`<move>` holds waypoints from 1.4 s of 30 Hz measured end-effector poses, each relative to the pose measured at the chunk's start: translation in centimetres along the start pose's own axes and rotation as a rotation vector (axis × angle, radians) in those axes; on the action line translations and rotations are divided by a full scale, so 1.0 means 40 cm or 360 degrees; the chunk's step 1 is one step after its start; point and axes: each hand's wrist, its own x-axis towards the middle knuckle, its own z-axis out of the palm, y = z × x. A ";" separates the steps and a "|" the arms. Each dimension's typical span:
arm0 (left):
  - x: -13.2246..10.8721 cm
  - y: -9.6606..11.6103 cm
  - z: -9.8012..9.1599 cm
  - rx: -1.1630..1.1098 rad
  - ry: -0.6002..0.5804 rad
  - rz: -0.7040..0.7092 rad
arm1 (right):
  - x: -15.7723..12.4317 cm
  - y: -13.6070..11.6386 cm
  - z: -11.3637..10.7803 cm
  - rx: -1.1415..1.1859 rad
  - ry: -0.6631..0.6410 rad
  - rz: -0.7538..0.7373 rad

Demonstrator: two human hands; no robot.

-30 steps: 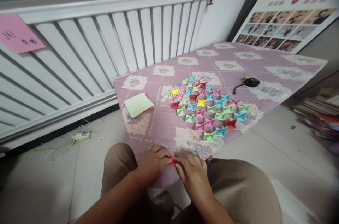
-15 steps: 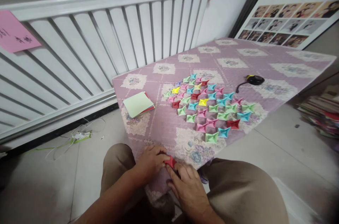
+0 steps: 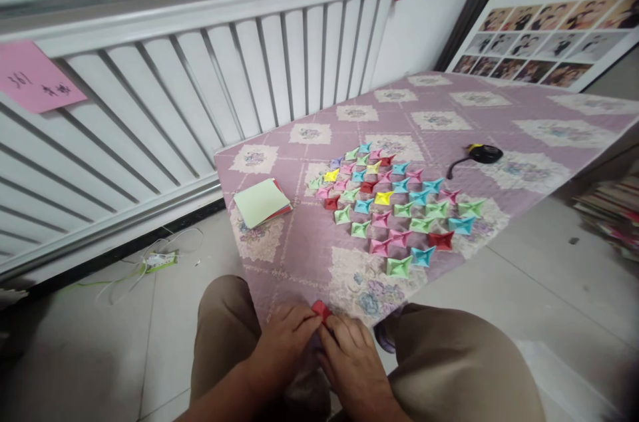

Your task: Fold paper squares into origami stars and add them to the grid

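At the near corner of the table, a small folded red paper piece (image 3: 321,309) is pinched between my two hands. My left hand (image 3: 287,339) is closed on its left side, and my right hand (image 3: 352,352) closes on it from the right. The fingers cover much of the paper, so its full shape is hidden. Beyond my hands, several origami pieces (image 3: 383,198) in green, blue, pink, red and yellow stand in slanting rows. To the left lies a stack of coloured paper sheets (image 3: 262,201), pale green on top.
A flowered tablecloth (image 3: 304,235) covers the table. A black object with a cord (image 3: 485,154) lies at the right. Behind is a white radiator (image 3: 274,62) with a pink note (image 3: 40,79). A power strip (image 3: 161,261) and a pile of papers (image 3: 609,209) are on the floor.
My hands have shifted on the red paper, the left lower beside the right, and less of the paper's points shows. The view has tilted slightly; other things stay put.
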 end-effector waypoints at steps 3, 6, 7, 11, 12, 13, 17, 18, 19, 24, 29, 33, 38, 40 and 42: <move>-0.016 0.011 0.009 0.0035 0.0100 -0.0006 | -0.010 0.009 0.000 0.0071 0.0053 -0.0001; -0.020 0.019 0.015 0.0125 0.0136 -0.0025 | -0.018 0.009 0.006 0.0041 0.0042 0.0016; -0.020 0.021 0.017 0.0159 0.0146 -0.0040 | -0.020 0.007 0.009 0.0020 0.0049 0.0026; -0.021 0.029 0.024 0.0278 0.0194 -0.0066 | -0.023 0.001 0.022 -0.0036 0.0057 0.0048; -0.023 0.030 0.025 0.0305 0.0204 -0.0063 | -0.024 0.002 0.023 -0.0036 0.0054 0.0040; -0.025 0.030 0.025 0.0332 0.0212 -0.0063 | -0.024 0.003 0.022 -0.0029 0.0066 0.0034; -0.040 0.026 0.020 0.0428 0.0212 -0.0088 | -0.030 0.013 0.012 0.0033 0.0138 0.0094; -0.044 0.025 0.019 0.0443 0.0212 -0.0087 | -0.032 0.015 0.009 0.0039 0.0137 0.0124; -0.048 0.024 0.018 0.0453 0.0223 -0.0081 | -0.034 0.017 0.007 0.0038 0.0134 0.0151; -0.063 0.027 0.030 0.0474 0.0266 -0.0185 | -0.041 0.023 0.002 -0.0006 0.0157 0.0190; -0.058 0.029 0.040 0.0381 0.0269 -0.0332 | -0.034 0.033 -0.011 -0.0135 0.0151 0.0061; -0.049 0.032 0.030 0.0344 0.0347 -0.0328 | -0.035 0.039 -0.021 -0.0204 0.0123 -0.0012; -0.060 0.039 0.022 0.0449 0.0266 -0.0286 | -0.060 0.037 -0.011 -0.0298 0.0044 -0.0027; -0.064 0.042 0.023 0.0471 0.0210 -0.0325 | -0.063 0.033 -0.012 -0.0335 0.0008 0.0005; -0.062 0.043 0.022 0.0440 0.0170 -0.0365 | -0.055 0.028 -0.025 -0.0333 -0.0068 0.0054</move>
